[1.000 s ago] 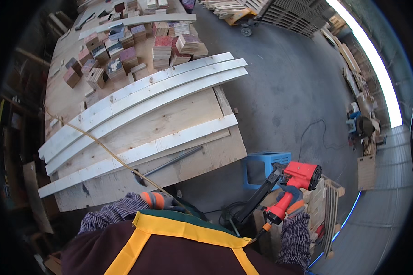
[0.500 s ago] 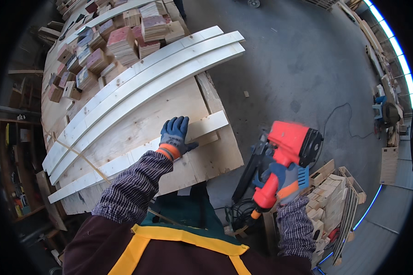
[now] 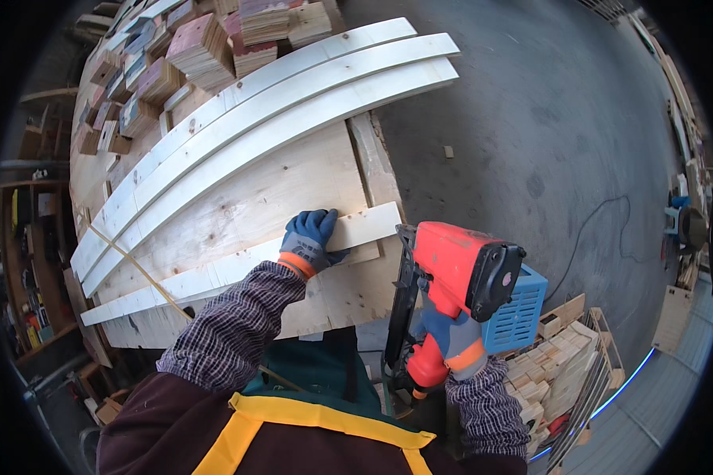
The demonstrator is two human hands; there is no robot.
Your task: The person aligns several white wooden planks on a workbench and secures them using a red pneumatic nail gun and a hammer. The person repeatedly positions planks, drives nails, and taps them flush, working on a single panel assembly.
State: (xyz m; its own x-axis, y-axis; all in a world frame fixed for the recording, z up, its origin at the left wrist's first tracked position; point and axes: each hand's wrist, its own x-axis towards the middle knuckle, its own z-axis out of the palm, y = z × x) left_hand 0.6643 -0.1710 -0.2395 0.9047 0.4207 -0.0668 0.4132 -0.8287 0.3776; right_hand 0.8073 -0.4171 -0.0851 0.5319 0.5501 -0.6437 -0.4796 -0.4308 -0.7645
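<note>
My left hand (image 3: 311, 239), in a blue-and-grey glove, is closed over a long pale wooden board (image 3: 238, 267) near its right end. The fingers curl across the board's far edge and the thumb lies at its near side. My right hand (image 3: 453, 336), gloved alike, is wrapped round the handle of a red-and-black nail gun (image 3: 459, 257). The gun's nose is up against or just beside the board's right end; whether they touch I cannot tell. The black magazine (image 3: 402, 301) slants down toward my body. Part of the grip is hidden by my fingers.
More long white boards (image 3: 293, 107) lie side by side across the plywood-topped table (image 3: 293, 178). Stacks of wooden blocks (image 3: 202, 51) fill its far left. A thin wooden strip (image 3: 139, 269) crosses the boards. A blue plastic crate (image 3: 516, 309) and piled wood pieces (image 3: 554, 356) are at right.
My right hand has brought the nail gun left and up to the board's right end. My left fingers, flatter before, now curl round the board. The view has shifted slightly.
</note>
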